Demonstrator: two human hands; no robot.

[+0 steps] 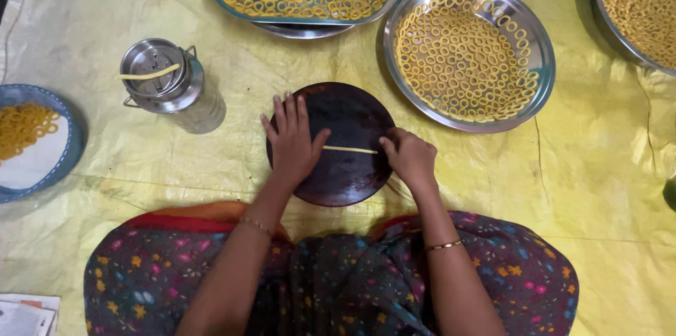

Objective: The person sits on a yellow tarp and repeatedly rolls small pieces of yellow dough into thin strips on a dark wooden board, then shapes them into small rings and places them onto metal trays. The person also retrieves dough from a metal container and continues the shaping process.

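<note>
Dough strip lies 9-to-3 on dark round board; left hand flat, open at 9; right hand approx. pinched on its 3 end.

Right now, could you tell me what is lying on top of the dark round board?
On the dark round board lies a thin dough strand, with the left hand flat beside it and the right hand pinching its end. What the left palm covers cannot be seen.

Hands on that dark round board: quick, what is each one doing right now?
Left hand: open, palm flat on the dark round board.
Right hand: closed, pinching one end of the thin dough strand.
</note>
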